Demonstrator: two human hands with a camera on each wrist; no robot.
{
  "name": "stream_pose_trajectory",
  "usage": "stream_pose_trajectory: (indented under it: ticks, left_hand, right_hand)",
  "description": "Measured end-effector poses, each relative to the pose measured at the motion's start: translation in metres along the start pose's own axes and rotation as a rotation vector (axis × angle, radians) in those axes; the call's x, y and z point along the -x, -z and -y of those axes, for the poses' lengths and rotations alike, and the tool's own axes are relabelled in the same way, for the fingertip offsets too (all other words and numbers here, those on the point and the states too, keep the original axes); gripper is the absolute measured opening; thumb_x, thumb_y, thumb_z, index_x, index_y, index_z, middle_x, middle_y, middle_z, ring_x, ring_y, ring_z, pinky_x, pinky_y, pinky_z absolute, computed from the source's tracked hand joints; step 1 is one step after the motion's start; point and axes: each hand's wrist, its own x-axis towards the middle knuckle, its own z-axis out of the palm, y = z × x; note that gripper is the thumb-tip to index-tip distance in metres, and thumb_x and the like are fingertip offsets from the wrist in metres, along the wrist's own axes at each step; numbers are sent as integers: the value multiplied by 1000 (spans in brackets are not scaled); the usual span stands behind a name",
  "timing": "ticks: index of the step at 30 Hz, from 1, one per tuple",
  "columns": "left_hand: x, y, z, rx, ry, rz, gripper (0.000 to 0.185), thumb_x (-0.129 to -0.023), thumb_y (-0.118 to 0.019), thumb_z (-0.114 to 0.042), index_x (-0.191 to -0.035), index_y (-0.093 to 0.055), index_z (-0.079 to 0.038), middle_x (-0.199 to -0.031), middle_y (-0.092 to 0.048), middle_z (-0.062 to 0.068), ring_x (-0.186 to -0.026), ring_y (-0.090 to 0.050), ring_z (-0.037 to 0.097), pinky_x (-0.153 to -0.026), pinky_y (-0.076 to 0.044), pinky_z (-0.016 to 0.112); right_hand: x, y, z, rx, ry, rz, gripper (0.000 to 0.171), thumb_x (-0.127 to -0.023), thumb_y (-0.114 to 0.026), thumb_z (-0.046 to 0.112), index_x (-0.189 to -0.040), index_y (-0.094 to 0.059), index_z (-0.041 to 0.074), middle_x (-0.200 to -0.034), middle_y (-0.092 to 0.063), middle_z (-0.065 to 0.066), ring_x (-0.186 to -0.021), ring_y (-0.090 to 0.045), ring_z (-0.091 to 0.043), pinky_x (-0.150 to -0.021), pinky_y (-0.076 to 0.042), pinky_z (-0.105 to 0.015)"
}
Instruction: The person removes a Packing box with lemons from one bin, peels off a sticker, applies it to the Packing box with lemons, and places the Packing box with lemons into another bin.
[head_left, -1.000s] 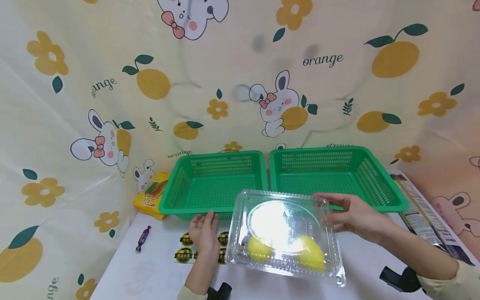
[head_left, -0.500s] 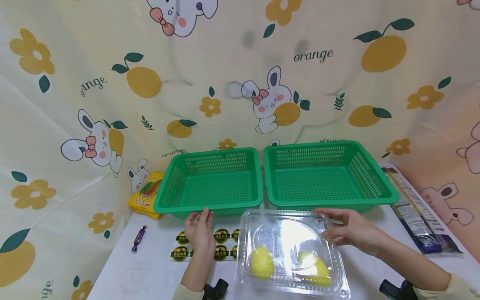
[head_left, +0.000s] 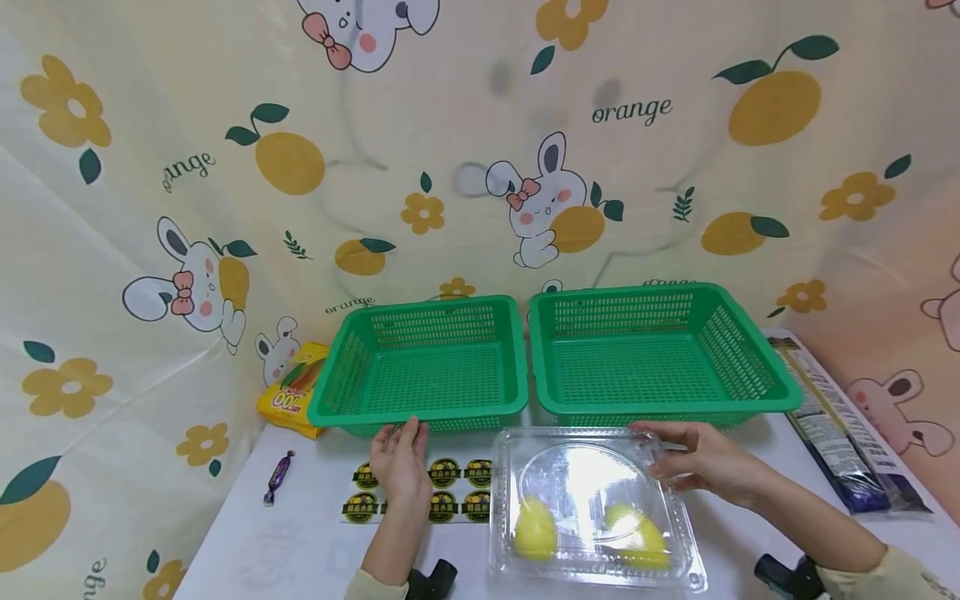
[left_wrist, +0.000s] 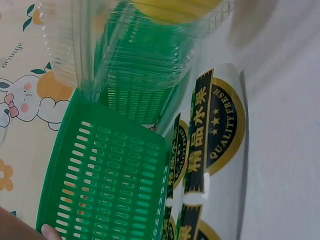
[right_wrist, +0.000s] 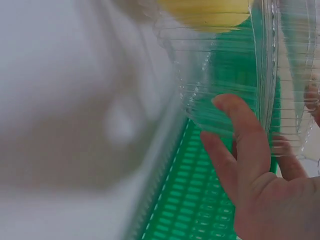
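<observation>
White table (head_left: 292,554) — clear box (head_left: 588,508)'s just lowered front-right of the left green basket (head_left: 442,375), uncovering its corner; right hand (head_left: 708,462) pinches box, left hand (head_left: 403,471) touches basket — can't tell if gripping.

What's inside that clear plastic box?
The clear plastic box holds two yellow, fruit-like items, lying apart. Bright glare on the lid blots out the middle, so anything behind it can't be seen.

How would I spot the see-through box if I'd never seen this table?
Find the two green baskets side by side on the white table. Nearer the person than the right basket is a clear plastic box, its right side gripped by the right hand. Unlike the baskets, it is see-through, with two yellow items inside.
</observation>
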Motion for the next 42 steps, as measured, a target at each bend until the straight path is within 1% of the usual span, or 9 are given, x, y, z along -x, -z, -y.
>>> stream_pose_trajectory:
  ticks: [5, 11, 18, 26, 29, 32, 34, 39, 42]
  left_hand:
    - [1, -1, -1, 8, -2, -4, 30, -93, -63, 7, -110, -40, -1, -95, -52, 9, -83, -64, 16, -87, -57, 31]
    - [1, -1, -1, 4, -6, -1, 30, -94, -63, 7, -110, -39, -1, -95, -52, 9, -85, -64, 17, -88, -57, 32]
    - [1, 1, 1, -11, 0, -6, 30, -94, -63, 6, -110, -39, -2, -96, -53, 9, -86, -64, 17, -90, -56, 32]
    - [0, 0, -1, -2, 1, -11, 31, -93, -64, 7, -110, -40, -1, -97, -54, 9, -85, -64, 16, -90, -56, 32]
    - [-1, -1, -1, 7, 9, -8, 31, -93, -64, 8, -111, -40, 0, -96, -54, 9, -84, -65, 16, -91, -56, 32]
    - [-2, -1, -2, 7, 19, -1, 31, -93, -64, 8, -111, -40, 1, -95, -54, 9, -83, -65, 16, -90, -56, 32]
    - [-2, -1, -3, 7, 26, 6, 30, -93, -64, 7, -110, -40, 0, -95, -54, 9, -83, -65, 17, -90, -56, 32]
    - [-2, 3, -7, 4, 63, 33, 31, -94, -63, 6, -113, -39, -2, -100, -52, 11, -87, -65, 17, -93, -54, 31]
    - [2, 7, -15, -6, 118, 80, 39, -97, -58, 4, -127, -34, 1, -109, -49, 13, -91, -64, 16, -97, -52, 30]
  right_hand:
    - [-2, 5, -5, -12, -1, 5, 58, -95, -64, 5, -149, -43, 2, -135, -54, -5, -85, -64, -18, -74, -59, -39]
    - [-4, 6, -11, -39, -10, 15, 62, -95, -63, 5, -150, -38, -2, -132, -56, -3, -84, -64, -16, -72, -59, -36]
    - [-7, 5, -15, 2, -45, -17, 66, -94, -65, 7, -150, -33, -6, -141, -49, -17, -97, -61, -18, -79, -59, -40]
    - [-9, 6, -15, 50, -33, 2, 68, -94, -65, 7, -150, -29, -8, -143, -44, -28, -105, -59, -20, -83, -57, -43]
    - [-7, 5, -11, 104, -43, -17, 70, -94, -66, 10, -150, -27, -8, -144, -37, -36, -112, -58, -25, -85, -57, -46]
    - [-4, 3, -6, 209, -43, -56, 73, -94, -69, 14, -149, -29, -11, -145, -33, -41, -118, -55, -36, -85, -57, -47]
    - [-2, 2, -1, 277, -27, -82, 72, -93, -69, 16, -147, -31, -13, -144, -34, -41, -121, -52, -44, -85, -57, -47]
    - [4, -1, 8, 389, 76, -107, 61, -96, -65, 14, -142, -38, -15, -141, -41, -39, -124, -46, -55, -86, -57, -35]
    - [8, -2, 12, 429, 120, -131, 54, -97, -64, 13, -139, -44, -14, -139, -46, -36, -124, -48, -54, -85, -55, -27]
